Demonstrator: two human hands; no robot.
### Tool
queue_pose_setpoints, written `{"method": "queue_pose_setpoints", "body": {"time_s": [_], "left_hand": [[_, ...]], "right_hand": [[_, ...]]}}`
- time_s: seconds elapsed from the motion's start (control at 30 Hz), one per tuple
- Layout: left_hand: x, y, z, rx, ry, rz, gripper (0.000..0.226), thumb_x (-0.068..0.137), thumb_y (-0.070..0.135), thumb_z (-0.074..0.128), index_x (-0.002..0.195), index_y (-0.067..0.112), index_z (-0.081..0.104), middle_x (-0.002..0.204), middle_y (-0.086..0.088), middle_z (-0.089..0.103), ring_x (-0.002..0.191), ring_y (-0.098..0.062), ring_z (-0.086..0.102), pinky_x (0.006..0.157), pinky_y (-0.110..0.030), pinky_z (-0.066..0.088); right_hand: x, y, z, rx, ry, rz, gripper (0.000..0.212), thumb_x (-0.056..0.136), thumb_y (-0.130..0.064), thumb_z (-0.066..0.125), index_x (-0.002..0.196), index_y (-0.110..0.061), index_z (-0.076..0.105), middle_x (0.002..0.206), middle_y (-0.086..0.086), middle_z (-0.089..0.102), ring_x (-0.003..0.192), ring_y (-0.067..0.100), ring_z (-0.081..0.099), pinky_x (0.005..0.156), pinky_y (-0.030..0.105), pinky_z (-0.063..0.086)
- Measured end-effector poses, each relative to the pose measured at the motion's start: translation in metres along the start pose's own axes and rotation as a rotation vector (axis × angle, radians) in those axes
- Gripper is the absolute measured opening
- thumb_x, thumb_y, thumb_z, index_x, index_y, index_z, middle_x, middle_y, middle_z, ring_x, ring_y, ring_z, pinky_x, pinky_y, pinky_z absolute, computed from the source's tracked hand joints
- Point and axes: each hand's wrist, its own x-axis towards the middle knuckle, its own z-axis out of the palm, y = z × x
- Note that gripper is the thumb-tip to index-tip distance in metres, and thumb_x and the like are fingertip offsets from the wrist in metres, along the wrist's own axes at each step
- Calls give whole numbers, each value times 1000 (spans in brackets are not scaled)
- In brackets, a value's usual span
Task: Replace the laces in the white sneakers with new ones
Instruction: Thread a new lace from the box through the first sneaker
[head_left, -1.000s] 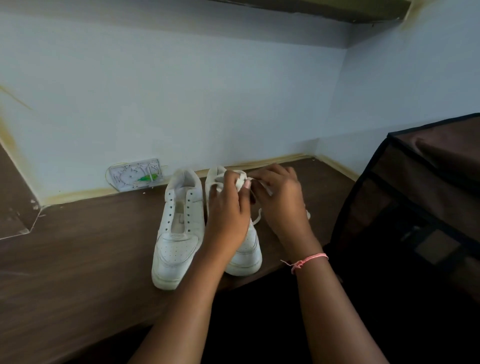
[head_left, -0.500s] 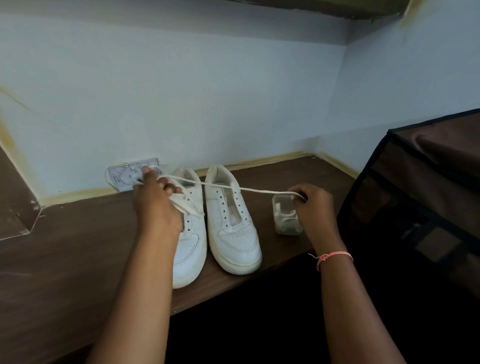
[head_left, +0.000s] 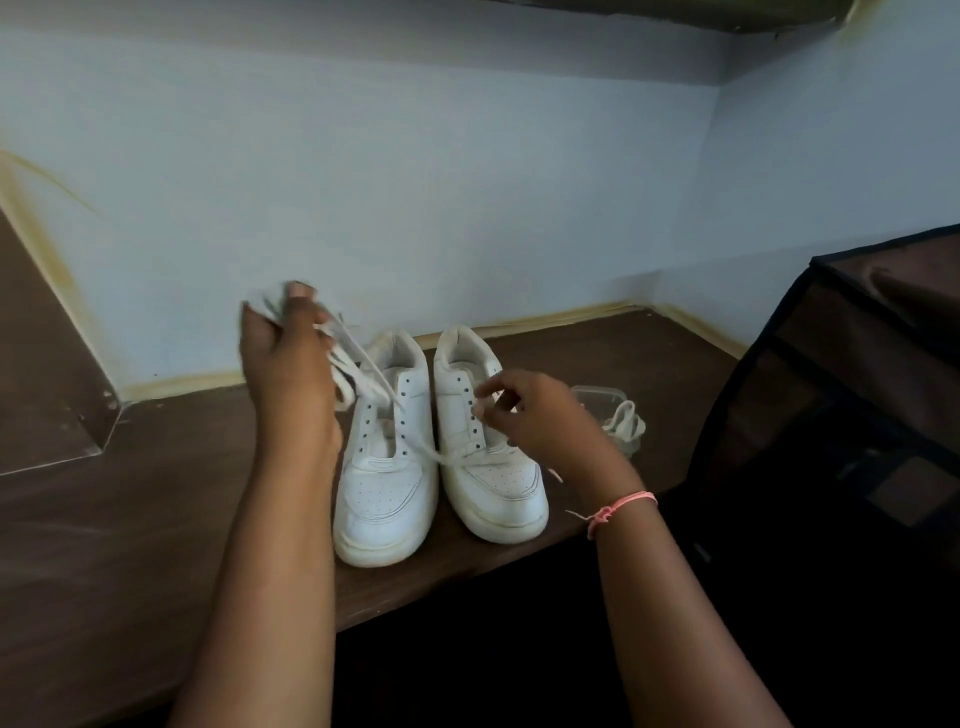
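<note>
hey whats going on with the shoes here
A person is relacing a pair of white sneakers that sit side by side on a dark wooden shelf. Both the left sneaker and the right sneaker have bare eyelets. The left hand holds a bunched white lace raised above the left sneaker, and the right hand pinches its other end over the right sneaker. Right of the shoes, a small clear container has another white lace draped on it.
</note>
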Motion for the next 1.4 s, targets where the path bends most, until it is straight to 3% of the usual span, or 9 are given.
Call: {"method": "queue_pose_setpoints", "body": {"time_s": [0.17,0.3,0.43,0.53,0.8,1.03,1.13,1.27,1.4], "left_hand": [[39,13,-55,134,261,300,8,96,26,48,91,20,49,74,8,50,61,-6,48,64,-23,41],[62,7,-94,302,247,194,15,91,34,54,81,25,47,70,4,49,64,-16,49,62,-31,40],[50,6,-108,1053,-321,-243,28,97,35,54,74,19,55,70,-7,56,72,-21,54,68,-29,38],[32,17,-106,1506,-710,-440,38,96,50,54,102,16,68,102,-6,66,90,-22,58,80,-28,41],[31,19,-117,1285,-88,-92,45,83,61,61,101,20,61,118,-8,60,114,-32,56,97,-46,47],[7,4,-121,482,-223,-663,42,92,53,58,104,16,71,98,-2,72,91,-17,68,80,-32,55],[-3,-4,-125,331,-162,-615,15,93,28,64,92,17,74,80,-2,73,70,-14,67,57,-25,52],[-9,-13,-118,161,-77,-503,12,95,12,61,95,17,72,83,1,74,69,-9,65,58,-23,52],[-6,-23,-111,125,-74,-413,16,93,2,60,97,14,71,84,-3,74,72,-10,66,65,-20,55]], "right_hand": [[2,8,25,-311,-92,-16,33,75,-25,82,104,-19,67,106,-3,48,91,15,55,84,34,50],[4,2,34,-403,42,-63,10,83,-26,73,89,-18,70,91,-3,56,85,17,59,78,39,53],[7,-14,33,-212,188,-114,8,86,-23,72,85,-15,73,70,-4,64,61,6,59,64,27,51],[6,-40,47,34,202,-179,9,90,-10,66,93,-12,73,78,-1,70,63,1,64,64,14,49],[-5,-94,124,37,149,-681,21,84,-1,60,98,-8,74,116,6,65,105,15,62,89,24,50],[-23,-103,152,-50,21,-846,24,74,1,54,89,-6,72,102,7,67,98,25,62,95,40,46],[-28,-92,155,-127,36,-857,22,73,0,55,86,-9,71,100,4,67,104,25,61,111,43,34],[-35,-79,150,-44,102,-771,18,75,-6,59,83,-16,73,97,-3,71,108,11,62,117,35,24],[-33,-75,139,287,281,-520,21,83,-4,60,93,-16,72,95,-11,70,95,4,65,87,31,51]]}}
